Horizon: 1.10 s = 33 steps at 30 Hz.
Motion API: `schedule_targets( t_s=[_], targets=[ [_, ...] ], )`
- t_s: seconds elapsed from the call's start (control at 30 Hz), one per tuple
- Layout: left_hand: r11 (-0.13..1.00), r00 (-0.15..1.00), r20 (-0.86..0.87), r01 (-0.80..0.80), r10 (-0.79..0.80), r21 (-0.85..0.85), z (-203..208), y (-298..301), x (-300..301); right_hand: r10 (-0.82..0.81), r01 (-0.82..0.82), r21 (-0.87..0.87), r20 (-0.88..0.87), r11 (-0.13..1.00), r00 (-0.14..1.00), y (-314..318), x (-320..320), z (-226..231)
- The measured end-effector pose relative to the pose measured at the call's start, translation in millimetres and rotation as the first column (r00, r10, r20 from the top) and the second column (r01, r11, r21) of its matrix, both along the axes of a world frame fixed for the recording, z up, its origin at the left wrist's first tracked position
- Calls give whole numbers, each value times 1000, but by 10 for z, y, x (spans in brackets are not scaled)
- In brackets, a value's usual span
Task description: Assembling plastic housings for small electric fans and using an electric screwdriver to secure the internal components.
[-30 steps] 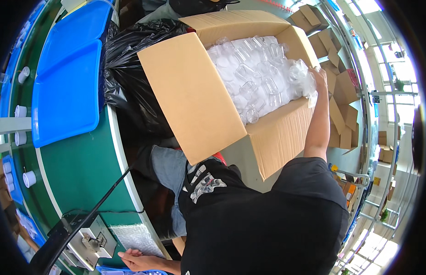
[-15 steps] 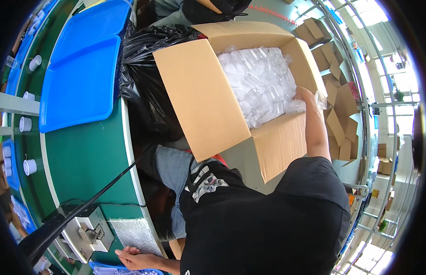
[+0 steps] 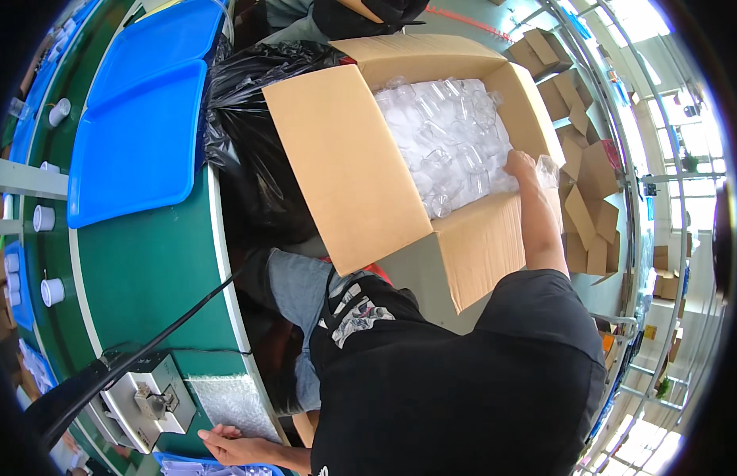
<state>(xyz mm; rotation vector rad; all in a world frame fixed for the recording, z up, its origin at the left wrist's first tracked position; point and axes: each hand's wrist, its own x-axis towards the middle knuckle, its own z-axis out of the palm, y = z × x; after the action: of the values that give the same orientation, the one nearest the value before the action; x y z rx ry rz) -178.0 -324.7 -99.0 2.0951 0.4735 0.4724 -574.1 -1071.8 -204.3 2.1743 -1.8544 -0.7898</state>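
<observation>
A large open cardboard box [image 3: 336, 166] stands ahead of me with its flaps spread. Inside, many clear plastic cups or jars [image 3: 440, 163] lie over white plastic sheeting. My right hand [image 3: 521, 165] is at the box's right inner edge, fingers curled closed; what they grip is hidden. Clear plastic film [image 3: 548, 172] bunches beside its wrist. At the lower left my left hand [image 3: 229, 446] rests at the bench edge, loosely open with nothing in it. It lies beside a whitish textured pad [image 3: 232, 404] and a small metal-and-white device [image 3: 150, 404].
Blue trays [image 3: 138, 143] lie on the green bench [image 3: 146, 270], with white cups [image 3: 52, 292] beyond. A black plastic bag [image 3: 257, 135] hangs between bench and box. Another person [image 3: 360, 20] sits at the top. Empty cartons [image 3: 590, 174] are piled at right. A black cable or arm [image 3: 138, 357] crosses lower left.
My right hand has shifted slightly left at the box's edge, and its fingers show more plainly. The left hand has stayed in place.
</observation>
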Motion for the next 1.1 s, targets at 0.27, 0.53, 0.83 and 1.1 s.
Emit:
schedule_targets(
  t_s=[0.27, 0.53, 0.83, 1.1],
  targets=[
    [1000, 1000, 16, 4, -4, 25, -15, 25, -19, -99, 105, -24, 185, 994, 978, -162, -16, 281],
    [1000, 1000, 9, -19, 19, -17, 20, -60, 8, 80, 69, -170, 735, 983, 673, -134, 166, 863],
    [1000, 996, 88, 11, -10, -3, 12, 22, -51, 355, -173, -316, 887, 933, 295, -96, 993, 1145],
    [999, 998, 69, 10, -12, 37, 60, -77, -62, 365, -168, -339, 917, 926, 162, 9, 1430, 1219]
  ],
)
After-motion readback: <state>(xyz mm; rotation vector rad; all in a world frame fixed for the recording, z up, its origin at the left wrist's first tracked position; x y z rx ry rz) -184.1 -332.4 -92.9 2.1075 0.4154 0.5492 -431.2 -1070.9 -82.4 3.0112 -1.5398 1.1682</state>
